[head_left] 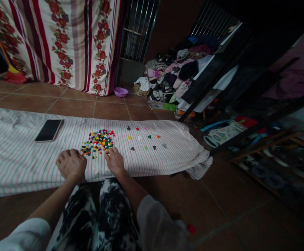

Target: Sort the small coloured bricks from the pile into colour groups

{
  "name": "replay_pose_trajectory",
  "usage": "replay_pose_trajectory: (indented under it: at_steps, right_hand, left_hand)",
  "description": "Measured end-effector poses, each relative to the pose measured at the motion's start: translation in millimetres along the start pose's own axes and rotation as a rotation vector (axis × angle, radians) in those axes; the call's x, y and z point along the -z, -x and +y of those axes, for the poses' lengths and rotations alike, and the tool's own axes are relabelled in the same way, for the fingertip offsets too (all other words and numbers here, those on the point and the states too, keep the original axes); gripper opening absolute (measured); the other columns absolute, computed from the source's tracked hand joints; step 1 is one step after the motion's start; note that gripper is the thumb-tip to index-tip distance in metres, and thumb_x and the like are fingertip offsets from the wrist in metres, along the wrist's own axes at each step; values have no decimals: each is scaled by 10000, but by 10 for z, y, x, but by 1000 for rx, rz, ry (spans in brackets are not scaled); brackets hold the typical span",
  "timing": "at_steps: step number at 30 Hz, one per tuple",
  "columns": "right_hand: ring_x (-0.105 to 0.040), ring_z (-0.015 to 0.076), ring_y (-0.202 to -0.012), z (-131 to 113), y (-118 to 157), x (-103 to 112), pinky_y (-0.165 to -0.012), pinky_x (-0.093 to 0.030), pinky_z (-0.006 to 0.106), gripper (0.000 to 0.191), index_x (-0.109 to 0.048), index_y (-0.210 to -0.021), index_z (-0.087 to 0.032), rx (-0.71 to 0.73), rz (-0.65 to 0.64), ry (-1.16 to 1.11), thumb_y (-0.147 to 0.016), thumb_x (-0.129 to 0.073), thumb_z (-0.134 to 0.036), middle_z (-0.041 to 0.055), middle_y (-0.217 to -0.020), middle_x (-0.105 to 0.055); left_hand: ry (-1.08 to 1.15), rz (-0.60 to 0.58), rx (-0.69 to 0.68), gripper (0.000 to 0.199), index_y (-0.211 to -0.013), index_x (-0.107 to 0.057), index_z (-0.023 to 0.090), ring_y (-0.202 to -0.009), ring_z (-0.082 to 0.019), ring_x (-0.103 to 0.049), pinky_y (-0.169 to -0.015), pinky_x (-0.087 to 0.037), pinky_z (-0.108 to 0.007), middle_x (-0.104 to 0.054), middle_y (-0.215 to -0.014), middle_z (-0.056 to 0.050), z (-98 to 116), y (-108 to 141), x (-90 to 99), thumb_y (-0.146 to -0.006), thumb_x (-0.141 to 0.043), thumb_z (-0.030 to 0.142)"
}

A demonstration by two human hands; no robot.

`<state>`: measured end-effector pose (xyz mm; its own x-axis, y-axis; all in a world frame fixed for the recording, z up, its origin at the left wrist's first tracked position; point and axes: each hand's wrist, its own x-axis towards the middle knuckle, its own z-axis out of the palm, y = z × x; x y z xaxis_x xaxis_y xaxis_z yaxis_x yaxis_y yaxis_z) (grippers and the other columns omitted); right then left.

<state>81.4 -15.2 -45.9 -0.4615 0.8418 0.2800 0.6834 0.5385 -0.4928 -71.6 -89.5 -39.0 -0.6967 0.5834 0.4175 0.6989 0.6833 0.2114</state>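
A mixed pile of small coloured pieces lies on the striped cloth. At the pile's lower right edge is my right hand, its fingers curled; whatever they may hold is too small to see. My left hand rests on the cloth below and left of the pile, fingers bent and closed, with their tips hidden. To the right of the pile, several small clusters sit apart in rough rows, sorted by colour, among them a yellow cluster, a green cluster and an orange cluster.
A dark phone lies on the cloth at the left. Beyond, on the tiled floor, are a purple basin, a heap of clothes and a red broom. A flowered curtain hangs behind. Shelves with shoes stand at right.
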Motion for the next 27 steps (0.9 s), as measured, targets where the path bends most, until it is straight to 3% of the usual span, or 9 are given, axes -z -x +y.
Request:
replay_pose_trajectory:
  at_steps: [6,12,18,27]
  right_hand:
    - [-609,152,-905,62,39,4,-834,-488,267,192,-631,-1045,-248,46,74,-133,-888,-523,-223,31,-1001,-621]
    - [-608,147,-930,298,59,67,-848,-502,275,217,-674,-958,-235,64,206,-331,-870,-483,-179,44,-997,-615]
    - [-613,155,-893,760,-122,460,-830,-513,283,225,-672,-885,-204,-10,343,-356,-820,-462,-157,61,-965,-603]
    - [-619,161,-850,1618,-477,1065,-830,-479,269,288,-658,-972,-166,-357,395,-46,-754,-471,-142,66,-927,-674]
  left_hand:
    - [-5,-14,0,330,-952,-589,136,-1004,-300,-483,-842,-337,-416,-567,-1005,-170,6,-4,6,-848,-331,314]
    - [-24,3,-3,355,-949,-593,133,-998,-291,-493,-845,-337,-403,-570,-990,-163,12,-4,8,-869,-304,324]
    - [-52,-39,-2,366,-952,-603,122,-990,-296,-494,-832,-340,-399,-574,-998,-170,42,-19,58,-873,-316,333]
    - [-58,-38,-5,357,-951,-607,126,-1014,-292,-486,-840,-330,-393,-561,-993,-152,25,-12,36,-880,-323,331]
